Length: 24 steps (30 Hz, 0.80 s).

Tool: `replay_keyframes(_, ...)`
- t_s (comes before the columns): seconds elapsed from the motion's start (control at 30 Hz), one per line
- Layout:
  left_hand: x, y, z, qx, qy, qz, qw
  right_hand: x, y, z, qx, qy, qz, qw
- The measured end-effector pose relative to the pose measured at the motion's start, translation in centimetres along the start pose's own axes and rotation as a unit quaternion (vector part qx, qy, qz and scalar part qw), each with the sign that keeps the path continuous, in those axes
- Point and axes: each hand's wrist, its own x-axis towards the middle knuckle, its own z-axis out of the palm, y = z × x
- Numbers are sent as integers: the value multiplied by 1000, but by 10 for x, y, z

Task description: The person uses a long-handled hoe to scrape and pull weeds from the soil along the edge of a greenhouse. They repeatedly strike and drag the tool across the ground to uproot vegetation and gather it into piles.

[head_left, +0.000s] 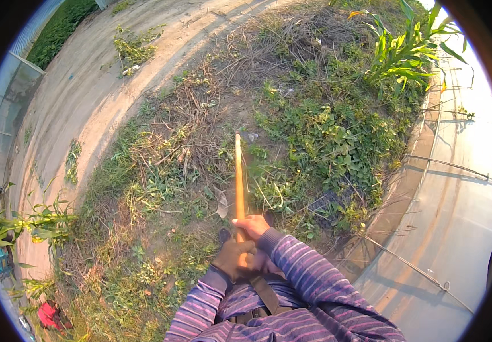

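A long wooden handle [239, 179] runs from my waist away over the ground. Its far end is low among the weeds, where a small greyish piece, perhaps a metal blade, shows; what tool it is I cannot tell. My left hand [236, 257] is closed round the near end, close to my body. Just beyond it, my right hand [252, 226] grips the same handle with the thumb along it. Cut stalks and dry plant litter [186, 124] lie left of the far end, and low green weeds [331, 141] grow to its right.
A dirt track [101, 94] curves along the left. At the right lies plastic sheeting [442, 205] with cords across it. Maize plants [404, 55] stand at the upper right, others [45, 224] at the left. Something red [49, 315] shows at the lower left.
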Motion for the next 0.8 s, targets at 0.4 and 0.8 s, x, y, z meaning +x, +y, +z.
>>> replay_keyframes(0.4, -109, -8, -34, 445, 97, -142, 879, 11, 41, 41, 227, -105, 170, 953)
replay_keyframes(0.8, -137, -49, -52, 519, 213, -22, 827, 73, 96, 58, 173, 43, 177, 968)
